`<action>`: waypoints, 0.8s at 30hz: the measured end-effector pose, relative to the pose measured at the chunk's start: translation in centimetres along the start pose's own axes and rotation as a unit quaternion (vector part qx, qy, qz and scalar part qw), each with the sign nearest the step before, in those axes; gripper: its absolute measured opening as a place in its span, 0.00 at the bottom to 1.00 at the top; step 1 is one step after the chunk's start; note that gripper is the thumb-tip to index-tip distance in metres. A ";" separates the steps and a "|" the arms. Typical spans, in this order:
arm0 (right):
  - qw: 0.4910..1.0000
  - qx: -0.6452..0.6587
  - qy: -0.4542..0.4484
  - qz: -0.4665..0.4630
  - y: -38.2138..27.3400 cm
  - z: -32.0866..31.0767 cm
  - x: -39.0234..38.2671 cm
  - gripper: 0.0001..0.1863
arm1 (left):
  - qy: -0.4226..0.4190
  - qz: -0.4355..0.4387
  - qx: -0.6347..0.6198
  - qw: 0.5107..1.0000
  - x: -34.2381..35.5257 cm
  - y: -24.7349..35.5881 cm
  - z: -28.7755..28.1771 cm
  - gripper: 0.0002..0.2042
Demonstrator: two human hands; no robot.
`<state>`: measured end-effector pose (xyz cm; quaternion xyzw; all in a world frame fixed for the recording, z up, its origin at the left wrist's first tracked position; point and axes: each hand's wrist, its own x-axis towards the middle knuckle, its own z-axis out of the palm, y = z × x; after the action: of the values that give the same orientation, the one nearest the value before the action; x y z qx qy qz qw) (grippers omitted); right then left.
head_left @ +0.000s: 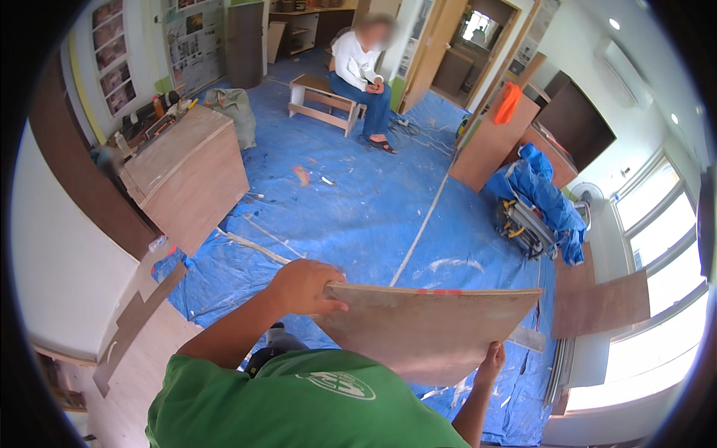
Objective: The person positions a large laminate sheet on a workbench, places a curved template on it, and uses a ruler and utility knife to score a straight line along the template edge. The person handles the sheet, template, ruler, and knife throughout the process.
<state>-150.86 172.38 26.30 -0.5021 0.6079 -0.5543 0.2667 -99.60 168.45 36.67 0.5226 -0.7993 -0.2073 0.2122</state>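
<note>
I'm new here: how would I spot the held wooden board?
Find the blue plastic floor sheet. Above its near part, beyond the green shirt, is a flat brownish wooden board. Unlike the brown boards by the bright windows, it's held by the left hand and right hand.

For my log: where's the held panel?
In the head view, the panel is low, right of centre, between the left hand and right hand, above the blue sheet.

Wooden board [426,328] across front blocks way straight down. Passage open over its top edge, above blue floor sheet [351,224], between wooden cabinet [194,179] at left and bundled blue tarp [549,200] at right. Narrower gap between board's right edge and brown panel [601,305] near windows [661,222]. Farther off, low seat [317,84] and seated person [353,63] obstruct.
</note>
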 end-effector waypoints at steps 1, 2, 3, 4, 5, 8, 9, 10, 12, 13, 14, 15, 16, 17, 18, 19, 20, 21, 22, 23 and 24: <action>0.999 0.037 0.006 -0.001 -0.1 1.5 0.3 0.32 | 0.003 -0.029 -0.009 1.000 -0.9 -0.8 -0.3 0.28; 1.000 0.017 -0.013 0.003 -0.6 2.6 0.6 0.32 | -0.006 -0.044 -0.005 0.999 -1.5 -1.8 -0.7 0.28; 0.999 -0.002 -0.040 0.010 -0.9 3.7 0.6 0.32 | -0.016 -0.067 -0.002 0.998 -2.8 -3.0 -1.0 0.28; 0.997 -0.025 -0.070 0.011 -1.6 5.1 1.0 0.32 | -0.022 -0.091 -0.002 0.996 -4.0 -4.2 -1.3 0.28; 0.998 0.018 -0.054 0.008 -2.3 6.9 0.7 0.32 | -0.033 -0.105 -0.004 0.994 -5.1 -5.2 -1.7 0.29; 0.995 0.090 -0.041 0.002 -4.7 13.2 -0.9 0.31 | -0.047 -0.155 -0.020 0.987 -8.4 -8.7 -2.5 0.30; 0.995 0.085 -0.049 -0.002 -5.4 15.1 -1.3 0.31 | -0.044 -0.171 -0.023 0.984 -9.9 -10.2 -3.3 0.30; 0.995 0.080 -0.056 -0.006 -6.2 17.0 -1.5 0.30 | -0.041 -0.187 -0.025 0.981 -11.4 -11.7 -4.1 0.31; 0.994 0.058 -0.092 0.001 -7.3 20.8 -1.1 0.29 | -0.009 -0.208 -0.043 0.977 -14.5 -14.8 -5.9 0.29; 0.993 0.036 -0.113 0.002 -7.8 22.3 -0.6 0.28 | 0.006 -0.216 -0.053 0.975 -15.9 -16.4 -6.6 0.28; 0.991 0.014 -0.135 0.002 -8.4 23.8 -0.4 0.28 | 0.030 -0.218 -0.054 0.974 -17.2 -18.0 -7.0 0.28; 0.990 0.004 -0.140 -0.013 -9.7 26.3 -0.3 0.27 | 0.057 -0.224 -0.052 0.971 -18.5 -19.6 -7.4 0.28; 0.989 -0.005 -0.145 -0.025 -11.3 28.8 -0.6 0.26 | 0.081 -0.232 -0.050 0.968 -20.0 -20.9 -7.8 0.28; 0.988 -0.015 -0.151 -0.037 -12.7 31.5 -0.7 0.25 | 0.095 -0.249 -0.057 0.962 -21.4 -22.1 -8.5 0.29; 0.984 -0.022 -0.168 -0.048 -14.0 33.7 -0.6 0.25 | 0.108 -0.264 -0.066 0.956 -22.6 -23.2 -8.9 0.29; 0.981 -0.027 -0.184 -0.059 -15.0 36.0 -0.6 0.25 | 0.121 -0.279 -0.072 0.950 -23.8 -24.3 -9.5 0.29; 0.977 -0.032 -0.201 -0.071 -16.3 38.4 -0.4 0.25 | 0.137 -0.294 -0.067 0.944 -25.2 -25.3 -9.6 0.29; 0.973 -0.036 -0.209 -0.089 -18.0 41.2 -0.8 0.26 | 0.151 -0.309 -0.060 0.937 -26.7 -26.2 -9.3 0.30; 0.969 -0.047 -0.224 -0.095 -19.4 43.6 -0.9 0.27 | 0.166 -0.322 -0.048 0.931 -28.3 -26.7 -9.5 0.30; 0.964 -0.057 -0.239 -0.102 -20.7 45.8 -1.1 0.28 | 0.191 -0.338 -0.060 0.920 -29.9 -26.9 -9.6 0.30; 0.959 -0.072 -0.252 -0.108 -21.9 48.1 -1.2 0.29 | 0.215 -0.352 -0.075 0.908 -31.4 -27.2 -9.5 0.30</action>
<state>-101.15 156.51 34.93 -0.7062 0.5015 -0.3896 0.3132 -62.57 186.36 25.54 0.7843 -0.4807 -0.2106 0.3309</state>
